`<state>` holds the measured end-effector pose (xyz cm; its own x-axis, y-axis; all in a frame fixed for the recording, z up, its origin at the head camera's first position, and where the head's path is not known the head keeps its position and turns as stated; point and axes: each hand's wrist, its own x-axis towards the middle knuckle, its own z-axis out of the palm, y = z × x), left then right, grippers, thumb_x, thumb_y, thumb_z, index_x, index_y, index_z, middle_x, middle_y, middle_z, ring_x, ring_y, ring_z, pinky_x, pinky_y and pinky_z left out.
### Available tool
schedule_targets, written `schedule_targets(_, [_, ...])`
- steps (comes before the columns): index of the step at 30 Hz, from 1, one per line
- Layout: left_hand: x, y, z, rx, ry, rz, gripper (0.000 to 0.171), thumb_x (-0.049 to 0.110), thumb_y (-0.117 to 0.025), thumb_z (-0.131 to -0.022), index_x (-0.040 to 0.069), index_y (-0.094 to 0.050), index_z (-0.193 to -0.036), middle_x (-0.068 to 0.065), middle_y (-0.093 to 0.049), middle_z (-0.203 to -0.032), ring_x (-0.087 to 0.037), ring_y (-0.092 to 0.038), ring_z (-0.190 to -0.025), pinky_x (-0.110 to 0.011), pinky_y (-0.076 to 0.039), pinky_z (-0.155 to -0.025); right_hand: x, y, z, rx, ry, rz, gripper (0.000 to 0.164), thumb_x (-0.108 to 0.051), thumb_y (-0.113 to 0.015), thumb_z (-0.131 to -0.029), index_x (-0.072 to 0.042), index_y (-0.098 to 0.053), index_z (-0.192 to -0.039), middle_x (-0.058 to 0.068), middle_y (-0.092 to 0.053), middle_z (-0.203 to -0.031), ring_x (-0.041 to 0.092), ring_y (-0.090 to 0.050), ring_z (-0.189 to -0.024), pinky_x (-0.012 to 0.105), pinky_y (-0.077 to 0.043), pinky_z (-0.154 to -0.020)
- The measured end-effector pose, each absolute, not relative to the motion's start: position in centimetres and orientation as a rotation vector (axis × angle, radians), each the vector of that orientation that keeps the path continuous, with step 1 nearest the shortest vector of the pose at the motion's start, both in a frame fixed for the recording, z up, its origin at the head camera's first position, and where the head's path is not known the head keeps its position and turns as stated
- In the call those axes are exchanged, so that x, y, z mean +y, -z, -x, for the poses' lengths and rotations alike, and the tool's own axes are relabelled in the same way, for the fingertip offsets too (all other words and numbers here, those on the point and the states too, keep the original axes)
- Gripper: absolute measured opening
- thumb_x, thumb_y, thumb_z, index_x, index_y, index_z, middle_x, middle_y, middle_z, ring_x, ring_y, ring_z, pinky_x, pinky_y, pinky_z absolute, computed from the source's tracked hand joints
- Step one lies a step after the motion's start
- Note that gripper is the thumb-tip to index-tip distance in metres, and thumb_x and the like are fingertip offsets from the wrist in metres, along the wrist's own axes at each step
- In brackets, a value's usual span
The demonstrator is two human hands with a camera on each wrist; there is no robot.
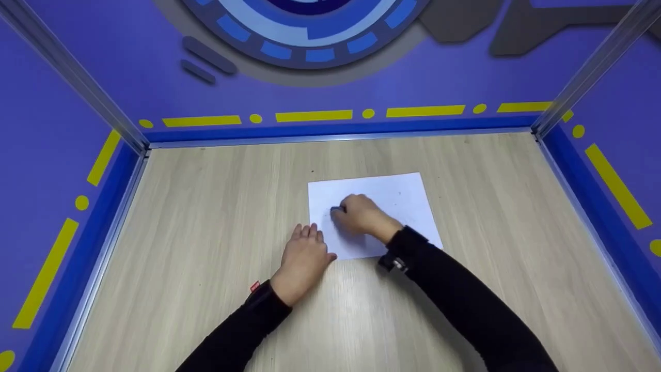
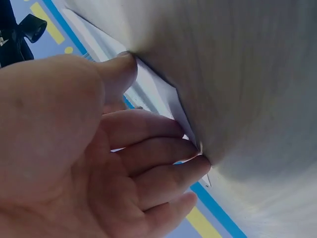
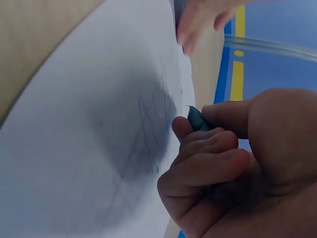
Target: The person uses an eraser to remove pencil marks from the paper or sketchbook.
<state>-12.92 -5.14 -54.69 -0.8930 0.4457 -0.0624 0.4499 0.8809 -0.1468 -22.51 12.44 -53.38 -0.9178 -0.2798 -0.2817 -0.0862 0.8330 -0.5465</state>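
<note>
A small teal object (image 3: 197, 120) is pinched by the curled fingers of the right hand (image 1: 359, 214) over the left part of a sheet of paper (image 1: 403, 201), laid toward the table's (image 1: 206, 217) far edge. At the paper's near left corner, the left hand (image 1: 304, 258) is placed, fingers nearly straight, nothing gripped.
</note>
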Motion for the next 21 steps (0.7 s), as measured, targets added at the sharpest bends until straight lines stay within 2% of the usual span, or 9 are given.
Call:
schedule_targets(10, [-5.2,55.5,12.6,3.154,0.276,-0.753,0.071,0.057,-0.073,-0.1,-0.004,-0.076,-0.135,-0.021,-0.076,-0.141,-0.033,-0.075,-0.13,-0.046,-0.056,-0.119,9.2,54.5,23.2,2.732,0.738,0.258,0.042,-0.029,-0.065,-0.105,-0.016,-0.051,-0.067,0.002,-0.054,-0.075,0.024,-0.056,-0.077,0.036,-0.043,-0.072])
schedule_targets(21, [-5.2,55.5,12.5,3.089,0.266,-0.706,0.073,0.058,-0.068,-0.103,-0.004,-0.072,-0.141,-0.021,-0.072,-0.148,-0.034,-0.072,-0.137,-0.048,-0.052,-0.123,12.8,54.7,23.4,2.71,0.778,0.206,0.042,-0.027,-0.066,-0.1,-0.018,-0.051,-0.062,-0.003,-0.047,-0.065,0.019,-0.048,-0.066,0.032,-0.039,-0.062])
